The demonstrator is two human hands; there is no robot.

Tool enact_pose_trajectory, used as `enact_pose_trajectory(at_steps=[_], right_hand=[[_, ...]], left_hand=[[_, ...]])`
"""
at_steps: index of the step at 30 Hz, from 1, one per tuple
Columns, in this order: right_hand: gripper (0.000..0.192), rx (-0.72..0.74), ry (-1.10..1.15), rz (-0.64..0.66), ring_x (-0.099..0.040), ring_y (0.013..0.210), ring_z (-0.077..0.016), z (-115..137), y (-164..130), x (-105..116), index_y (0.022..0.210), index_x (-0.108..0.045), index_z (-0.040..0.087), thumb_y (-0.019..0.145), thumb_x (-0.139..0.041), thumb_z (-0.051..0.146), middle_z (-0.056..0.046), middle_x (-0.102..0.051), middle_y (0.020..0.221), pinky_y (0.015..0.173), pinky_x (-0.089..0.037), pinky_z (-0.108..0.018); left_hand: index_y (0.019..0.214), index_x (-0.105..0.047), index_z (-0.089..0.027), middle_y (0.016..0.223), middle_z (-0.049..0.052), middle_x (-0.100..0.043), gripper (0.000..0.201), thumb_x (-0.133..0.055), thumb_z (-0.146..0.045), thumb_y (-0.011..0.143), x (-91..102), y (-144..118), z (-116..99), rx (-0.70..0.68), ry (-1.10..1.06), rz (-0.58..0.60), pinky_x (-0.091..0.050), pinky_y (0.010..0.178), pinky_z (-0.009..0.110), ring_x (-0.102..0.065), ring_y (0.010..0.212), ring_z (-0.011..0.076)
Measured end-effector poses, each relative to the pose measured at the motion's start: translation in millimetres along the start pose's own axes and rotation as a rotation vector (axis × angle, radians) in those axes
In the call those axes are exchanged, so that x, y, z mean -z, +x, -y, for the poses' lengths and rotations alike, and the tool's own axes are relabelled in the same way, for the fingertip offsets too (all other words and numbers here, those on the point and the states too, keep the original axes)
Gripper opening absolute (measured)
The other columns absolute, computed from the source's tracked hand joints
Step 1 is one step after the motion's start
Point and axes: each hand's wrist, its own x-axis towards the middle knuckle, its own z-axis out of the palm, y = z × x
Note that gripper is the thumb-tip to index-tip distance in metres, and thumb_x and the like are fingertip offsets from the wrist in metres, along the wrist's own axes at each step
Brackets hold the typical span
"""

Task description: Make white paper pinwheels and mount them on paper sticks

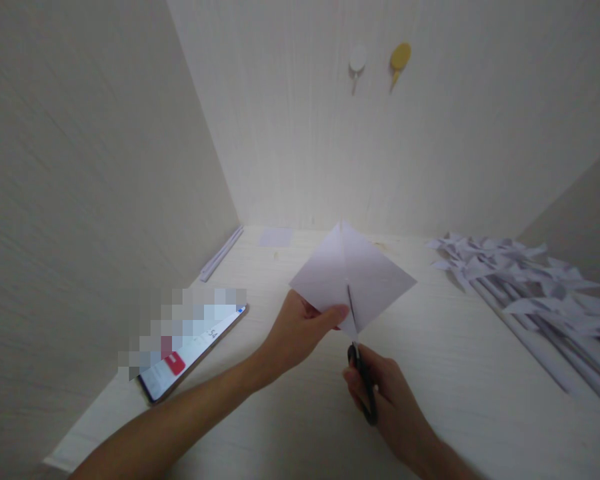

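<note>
A square white sheet of paper, turned corner-down with a crease along its middle, is held above the table by my left hand. My left thumb lies on top near the lower corner and the fingers go underneath. My right hand grips black-handled scissors. Their blades enter the paper at its lower corner, and a dark blade shows along the centre crease. Part of the blades is hidden by the sheet.
A phone with a lit screen leans at the left. Rolled paper sticks and a small paper piece lie at the back. Several paper pinwheels on sticks are heaped right. White and yellow hooks are on the back wall.
</note>
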Motion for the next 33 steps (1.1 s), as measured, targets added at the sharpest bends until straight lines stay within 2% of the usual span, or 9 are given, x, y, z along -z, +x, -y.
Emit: enact_pose_trajectory(at_steps=[17, 23, 25, 30, 33], right_hand=[[0.03, -0.027, 0.014, 0.002, -0.027, 0.046, -0.0074, 1.4, 0.3, 0.3, 0.058, -0.038, 0.018, 0.074, -0.048, 0.041, 0.006, -0.031, 0.05, 0.042, -0.022, -0.021], [0.032, -0.005, 0.108, 0.048, -0.032, 0.049, -0.0086, 2.2, 0.5, 0.9, 0.062, -0.038, 0.018, 0.074, -0.045, 0.047, 0.005, -0.036, 0.053, 0.044, -0.025, -0.021], [0.033, -0.001, 0.11, 0.06, -0.033, 0.051, -0.0089, 0.6, 1.0, -0.4, 0.063, -0.038, 0.018, 0.074, -0.044, 0.048, 0.004, -0.037, 0.054, 0.045, -0.026, -0.021], [0.033, -0.037, 0.095, 0.091, -0.033, 0.047, -0.0078, -8.5, 2.2, -9.3, 0.061, -0.038, 0.018, 0.074, -0.045, 0.047, 0.005, -0.036, 0.051, 0.043, -0.025, -0.021], [0.031, -0.048, 0.18, 0.01, -0.035, 0.045, -0.0077, -10.4, 5.5, -12.8, 0.06, -0.039, 0.018, 0.073, -0.047, 0.044, 0.005, -0.04, 0.049, 0.042, -0.027, -0.021]], left_hand=[[0.07, -0.058, -0.013, 0.061, -0.001, -0.06, 0.011, -0.059, -0.018, 0.06, -0.7, -1.0, -0.7, 0.018, -0.057, -0.009, -0.045, 0.051, 0.018, -0.054, 0.056, 0.0093], [0.072, -0.06, -0.013, 0.063, -0.001, -0.061, 0.014, -0.06, -0.02, 0.06, -1.3, -1.0, -0.5, -0.01, -0.052, -0.003, -0.046, 0.054, 0.02, -0.056, 0.058, 0.0102], [0.073, -0.061, -0.013, 0.064, -0.001, -0.063, 0.014, -0.061, -0.02, 0.06, 0.6, 1.4, -0.4, -0.031, -0.054, -0.033, -0.046, 0.055, 0.021, -0.056, 0.059, 0.0105], [0.069, -0.062, -0.011, 0.066, 0.001, -0.064, 0.016, -0.061, -0.025, 0.061, 12.0, 16.5, 3.8, -0.113, -0.142, -0.201, -0.049, 0.058, 0.024, -0.057, 0.059, 0.0115], [0.071, -0.062, -0.009, 0.069, 0.003, -0.064, 0.022, -0.061, -0.028, 0.06, 15.5, 24.0, 9.8, -0.126, -0.207, -0.252, -0.05, 0.056, 0.024, -0.058, 0.062, 0.0128]])
